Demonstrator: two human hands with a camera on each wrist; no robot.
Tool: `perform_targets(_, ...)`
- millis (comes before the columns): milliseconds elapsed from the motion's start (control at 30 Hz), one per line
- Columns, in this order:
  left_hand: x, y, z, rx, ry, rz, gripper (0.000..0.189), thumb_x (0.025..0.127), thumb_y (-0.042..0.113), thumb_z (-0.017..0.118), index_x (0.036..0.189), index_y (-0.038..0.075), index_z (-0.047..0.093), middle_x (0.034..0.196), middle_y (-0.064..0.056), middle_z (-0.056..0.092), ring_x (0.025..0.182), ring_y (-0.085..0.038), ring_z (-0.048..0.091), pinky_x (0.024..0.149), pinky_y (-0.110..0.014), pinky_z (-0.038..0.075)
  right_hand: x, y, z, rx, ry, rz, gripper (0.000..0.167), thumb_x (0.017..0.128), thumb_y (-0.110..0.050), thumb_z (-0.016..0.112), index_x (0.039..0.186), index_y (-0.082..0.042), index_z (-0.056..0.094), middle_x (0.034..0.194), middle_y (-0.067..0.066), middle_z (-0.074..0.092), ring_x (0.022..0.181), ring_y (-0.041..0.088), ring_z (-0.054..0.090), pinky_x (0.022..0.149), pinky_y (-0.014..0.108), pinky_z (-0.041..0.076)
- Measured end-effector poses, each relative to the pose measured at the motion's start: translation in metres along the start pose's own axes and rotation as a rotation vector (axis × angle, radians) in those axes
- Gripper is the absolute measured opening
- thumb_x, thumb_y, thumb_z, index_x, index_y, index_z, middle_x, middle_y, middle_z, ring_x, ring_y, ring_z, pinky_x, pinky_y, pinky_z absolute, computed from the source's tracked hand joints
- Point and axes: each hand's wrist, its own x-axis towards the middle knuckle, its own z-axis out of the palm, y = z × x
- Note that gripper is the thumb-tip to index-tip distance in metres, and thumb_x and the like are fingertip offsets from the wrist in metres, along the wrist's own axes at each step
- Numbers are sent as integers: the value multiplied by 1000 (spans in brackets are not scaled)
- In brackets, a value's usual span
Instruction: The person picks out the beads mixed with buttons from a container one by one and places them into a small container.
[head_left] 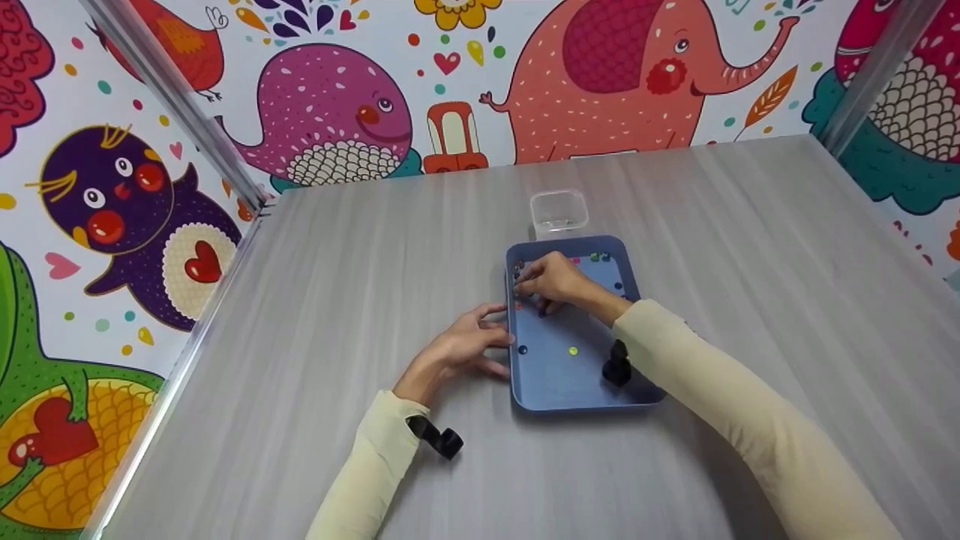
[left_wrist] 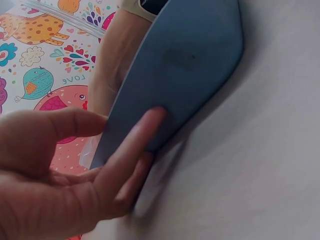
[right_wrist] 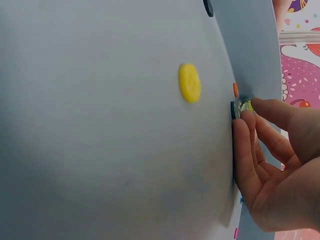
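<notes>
A blue tray [head_left: 555, 386] lies on the table with small buttons and beads spread inside. My left hand [head_left: 469, 343] rests against its left side; in the left wrist view the fingers touch the tray's outer wall [left_wrist: 200, 55] and rim. My right hand [head_left: 559, 279] reaches into the tray's upper left corner. Seen from the right wrist, its thumb and fingers pinch a small clear yellow-green piece [right_wrist: 246, 106] by the wall; its exact kind is unclear. A yellow button [head_left: 573, 351] lies mid-tray, and a dark button [head_left: 523, 349] sits near the left wall.
Behind the tray stands a clear plastic container [head_left: 535, 217] with a few small bits at its bottom. Several small pieces, including green ones [head_left: 595, 256], lie along the tray's far wall. Printed panels [head_left: 330, 112] border the grey table [head_left: 360, 270].
</notes>
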Motion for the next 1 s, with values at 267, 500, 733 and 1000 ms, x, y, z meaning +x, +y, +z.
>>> perform_targets(267, 1, 0, 1, 12, -7, -12, 67, 93, -2, 57, 154, 10, 32, 138, -22, 54, 117, -31, 63, 70, -39, 67, -2, 2, -2, 67, 34, 1, 20, 91, -20, 73, 106, -7, 77, 73, 6, 69, 50, 10, 62, 46, 25, 59)
perform_targets(500, 1, 0, 0, 21, -5, -11, 67, 93, -2, 56, 153, 9, 32, 138, -22, 53, 117, -30, 62, 68, -39, 67, -4, 2, -7, 89, 50, -3, 20, 90, -20, 75, 105, -7, 77, 72, 5, 69, 50, 10, 62, 47, 26, 60)
perform_targets(733, 1, 0, 0, 11, -6, -7, 66, 93, -2, 56, 153, 10, 32, 137, -22, 55, 115, -29, 62, 67, -39, 67, -6, 0, -12, 92, 61, -10, 22, 92, -23, 73, 108, -7, 77, 88, 10, 73, 57, 12, 65, 52, 26, 62)
perform_targets(1000, 1, 0, -1, 16, -11, 0, 66, 93, -2, 56, 153, 9, 32, 138, -23, 54, 115, -30, 62, 68, -40, 67, -6, -2, -19, 121, 86, -11, 23, 94, -26, 71, 108, -8, 77, 98, 12, 75, 62, 13, 66, 56, 24, 61)
